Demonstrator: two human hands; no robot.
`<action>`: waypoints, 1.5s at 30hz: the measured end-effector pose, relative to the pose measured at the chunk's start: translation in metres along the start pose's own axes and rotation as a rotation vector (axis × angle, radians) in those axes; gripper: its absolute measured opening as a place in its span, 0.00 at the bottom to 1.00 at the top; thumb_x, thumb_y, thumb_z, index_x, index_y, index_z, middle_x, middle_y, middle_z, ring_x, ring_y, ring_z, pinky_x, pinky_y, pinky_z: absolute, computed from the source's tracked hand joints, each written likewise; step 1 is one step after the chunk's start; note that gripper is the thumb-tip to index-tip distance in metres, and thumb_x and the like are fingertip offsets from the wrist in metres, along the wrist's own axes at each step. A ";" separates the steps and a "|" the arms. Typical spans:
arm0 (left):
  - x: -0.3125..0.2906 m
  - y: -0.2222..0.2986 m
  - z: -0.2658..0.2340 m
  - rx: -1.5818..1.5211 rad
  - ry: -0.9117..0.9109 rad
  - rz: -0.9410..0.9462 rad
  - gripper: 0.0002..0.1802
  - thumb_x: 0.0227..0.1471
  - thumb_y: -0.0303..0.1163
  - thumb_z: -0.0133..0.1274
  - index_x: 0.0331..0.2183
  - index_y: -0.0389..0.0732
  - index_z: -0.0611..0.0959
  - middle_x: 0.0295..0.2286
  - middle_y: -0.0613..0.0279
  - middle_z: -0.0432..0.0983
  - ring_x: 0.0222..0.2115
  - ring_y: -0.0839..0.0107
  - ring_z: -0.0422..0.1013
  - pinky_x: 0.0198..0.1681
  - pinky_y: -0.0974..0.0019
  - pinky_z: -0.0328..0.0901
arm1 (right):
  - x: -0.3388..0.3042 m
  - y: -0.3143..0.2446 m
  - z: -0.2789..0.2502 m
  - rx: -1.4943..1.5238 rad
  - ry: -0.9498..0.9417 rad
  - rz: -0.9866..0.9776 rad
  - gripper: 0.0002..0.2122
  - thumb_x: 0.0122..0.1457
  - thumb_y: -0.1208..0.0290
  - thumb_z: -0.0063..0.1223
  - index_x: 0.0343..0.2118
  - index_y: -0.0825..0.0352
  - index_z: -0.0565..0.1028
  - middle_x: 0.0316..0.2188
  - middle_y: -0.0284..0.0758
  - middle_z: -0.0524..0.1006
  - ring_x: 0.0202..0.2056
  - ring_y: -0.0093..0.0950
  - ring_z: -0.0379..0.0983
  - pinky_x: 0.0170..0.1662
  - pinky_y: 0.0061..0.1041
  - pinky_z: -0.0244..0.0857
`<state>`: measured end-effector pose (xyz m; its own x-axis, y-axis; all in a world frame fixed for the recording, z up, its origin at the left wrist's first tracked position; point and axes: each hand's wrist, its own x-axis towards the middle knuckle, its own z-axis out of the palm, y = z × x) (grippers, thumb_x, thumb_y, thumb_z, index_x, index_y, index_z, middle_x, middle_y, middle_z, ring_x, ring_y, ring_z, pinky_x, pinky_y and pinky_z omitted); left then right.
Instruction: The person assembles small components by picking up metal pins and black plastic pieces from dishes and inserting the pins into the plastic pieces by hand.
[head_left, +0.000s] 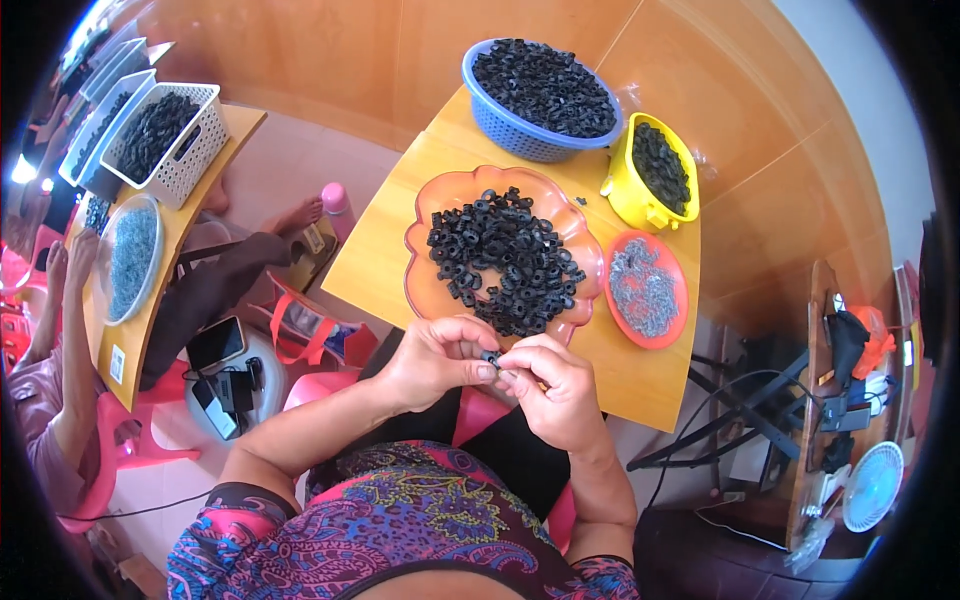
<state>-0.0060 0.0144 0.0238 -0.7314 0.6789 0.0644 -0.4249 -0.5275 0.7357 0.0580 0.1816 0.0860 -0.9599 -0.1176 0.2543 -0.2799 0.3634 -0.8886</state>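
Between the fingertips of my left hand [445,358] is a small black plastic part [491,357], held just off the table's front edge. My right hand [547,382] meets it there in a closed pinch; what those fingertips grip, perhaps something tiny, is too small to make out. Right beyond my hands lies an orange scalloped tray [425,215] heaped with similar black parts [510,250]. To its right, a round red-orange plate [677,310] carries many small silvery metal pieces [643,285], their exact kind unclear.
On the wooden table [375,250] stand a blue basket [510,135] and a yellow container [630,200], both full of black parts. Another person sits at a second table [215,165] on the left, with white baskets. A stool [265,385] holds phones. A fan [873,487] stands at right.
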 end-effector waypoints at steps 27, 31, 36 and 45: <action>-0.007 -0.006 -0.010 -0.245 -0.115 -0.253 0.11 0.49 0.18 0.54 0.38 0.35 0.78 0.30 0.57 0.78 0.30 0.71 0.75 0.34 0.70 0.71 | 0.084 0.084 0.012 -0.952 -0.216 -0.054 0.03 0.46 0.79 0.48 0.23 0.66 0.75 0.25 0.42 0.70 0.32 0.41 0.70 0.36 0.35 0.66; -0.006 -0.004 -0.012 -0.256 -0.121 -0.248 0.10 0.50 0.18 0.54 0.38 0.36 0.78 0.30 0.59 0.77 0.30 0.72 0.75 0.34 0.70 0.71 | 0.087 0.076 0.016 -0.993 -0.290 0.011 0.04 0.47 0.78 0.48 0.26 0.69 0.74 0.31 0.44 0.71 0.38 0.41 0.70 0.38 0.35 0.69; -0.006 -0.007 -0.011 -0.310 -0.102 -0.221 0.10 0.50 0.18 0.54 0.37 0.36 0.77 0.29 0.59 0.77 0.30 0.72 0.75 0.34 0.70 0.72 | 0.088 0.074 0.021 -1.106 -0.330 0.053 0.07 0.52 0.75 0.44 0.29 0.72 0.73 0.32 0.46 0.71 0.39 0.42 0.70 0.38 0.36 0.70; -0.004 -0.012 -0.018 -0.393 -0.129 -0.144 0.10 0.51 0.19 0.52 0.37 0.37 0.77 0.35 0.53 0.74 0.32 0.66 0.72 0.35 0.67 0.69 | 0.074 0.059 0.003 -0.726 -0.069 -0.021 0.04 0.49 0.79 0.53 0.28 0.70 0.71 0.29 0.43 0.72 0.33 0.41 0.71 0.35 0.33 0.66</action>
<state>-0.0072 0.0086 0.0025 -0.5878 0.8049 0.0821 -0.7065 -0.5601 0.4327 -0.0298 0.1915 0.0513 -0.9580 -0.1808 0.2226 -0.2589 0.8790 -0.4004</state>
